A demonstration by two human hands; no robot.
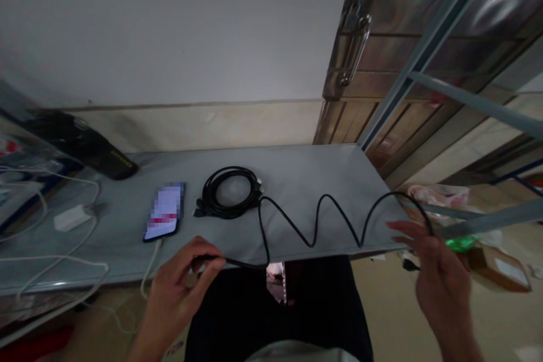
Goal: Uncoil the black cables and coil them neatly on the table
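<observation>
A loose black cable (316, 220) runs in zigzag bends across the grey tabletop. My left hand (186, 277), near the table's front edge at the left, is closed in a pinch on one stretch of this cable. At the right, past the table's edge, my right hand (439, 268) has the cable between thumb and fingers, some fingers stretched out. A dark plug (410, 264) hangs just left of that hand. Between the hands, farther back, lies a coiled black cable (203, 198) with plug ends showing. The loose cable passes close by the coil's right side.
A phone (164, 212) with a white cord lies left of the coil. A white charger (72, 218) and white cords are at far left, beside a dark bottle-like object (102, 153). A metal frame post (424, 56) rises at right; a cardboard box (500, 266) sits on the floor.
</observation>
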